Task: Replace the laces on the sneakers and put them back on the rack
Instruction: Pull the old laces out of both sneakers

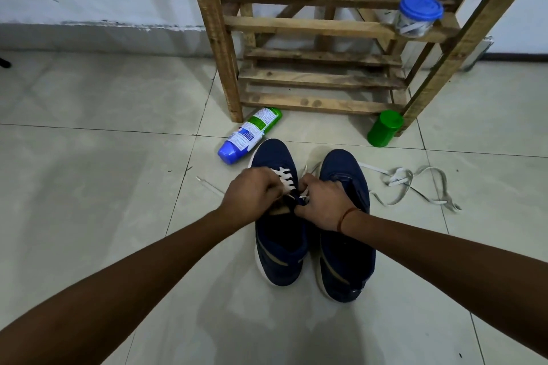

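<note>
Just pinching one white lace (286, 179) on the left sneaker (278, 246) of two, with curled fingers of left hand (252, 191) and right hand (321, 204).

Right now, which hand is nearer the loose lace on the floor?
Right. Both hands grip the threaded lace; the loose lace lies right of the right hand, the left hand sits farther left.

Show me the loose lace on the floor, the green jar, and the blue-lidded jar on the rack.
loose lace (399, 179), head view, on its knotted middle.
green jar (384, 132), head view, on its side wall.
blue-lidded jar (419, 10), head view, on its lid.
</note>
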